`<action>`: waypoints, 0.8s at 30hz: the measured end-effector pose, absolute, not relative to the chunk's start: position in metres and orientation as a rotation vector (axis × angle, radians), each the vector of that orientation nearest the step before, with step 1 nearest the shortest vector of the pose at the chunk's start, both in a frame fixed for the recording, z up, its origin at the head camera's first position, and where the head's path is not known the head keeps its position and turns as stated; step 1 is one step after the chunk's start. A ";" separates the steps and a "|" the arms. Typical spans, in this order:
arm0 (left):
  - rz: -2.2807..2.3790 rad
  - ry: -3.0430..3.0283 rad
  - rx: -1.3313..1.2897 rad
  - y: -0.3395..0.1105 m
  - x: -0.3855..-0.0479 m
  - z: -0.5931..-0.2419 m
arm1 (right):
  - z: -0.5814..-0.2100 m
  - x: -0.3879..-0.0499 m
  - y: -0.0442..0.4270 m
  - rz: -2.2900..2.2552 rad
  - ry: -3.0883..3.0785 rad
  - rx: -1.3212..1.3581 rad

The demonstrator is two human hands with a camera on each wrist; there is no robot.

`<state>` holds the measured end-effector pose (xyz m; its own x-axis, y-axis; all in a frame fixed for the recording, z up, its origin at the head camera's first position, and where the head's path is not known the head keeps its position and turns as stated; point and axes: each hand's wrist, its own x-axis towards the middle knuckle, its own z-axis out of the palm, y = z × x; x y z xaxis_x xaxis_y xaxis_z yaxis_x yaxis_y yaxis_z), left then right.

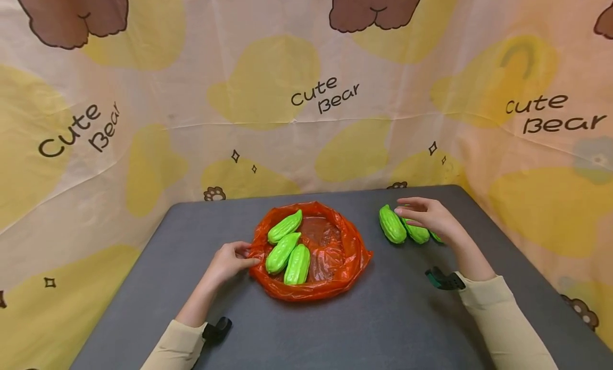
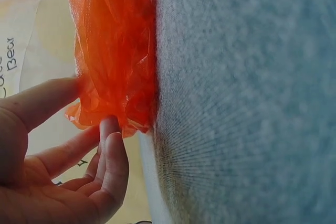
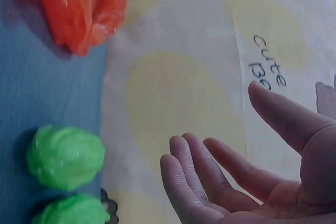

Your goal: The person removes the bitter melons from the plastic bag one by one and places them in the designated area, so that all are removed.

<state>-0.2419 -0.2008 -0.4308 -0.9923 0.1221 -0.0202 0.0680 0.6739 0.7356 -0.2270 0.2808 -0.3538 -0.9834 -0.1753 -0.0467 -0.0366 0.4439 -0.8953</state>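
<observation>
A red plastic bag [image 1: 358, 247] lies on the table with its mouth spread wide and its rim rolled down. Inside its left half are three bright green bitter melons [image 1: 282, 253], ridged and glossy. At the bag's left edge, my left hand [image 1: 229, 262] pinches the rim between thumb and fingers; the left wrist view shows the bag's side [image 2: 113, 35] at the fingertips. My right hand [image 1: 429, 216] is raised, empty, over more bitter melons [image 1: 392, 226] to the right of the bag. Its fingers are loosely bent, apart from the melons, and it partly hides them.
The dark grey table [image 1: 335, 333] runs back to a fabric backdrop [image 1: 268, 93] printed with bears and lettering, which also hangs at both sides. Dark straps sit at both wrists, the right one [image 1: 442, 279] with a green part.
</observation>
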 end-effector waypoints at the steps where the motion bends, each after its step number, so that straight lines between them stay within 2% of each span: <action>1: 1.234 2.809 0.164 -0.200 -0.241 -0.430 | -0.353 -0.227 0.278 -1.578 2.552 -0.189; 24: 1.182 2.819 0.166 -0.195 -0.230 -0.428 | -0.353 -0.243 0.213 -1.600 2.462 -0.318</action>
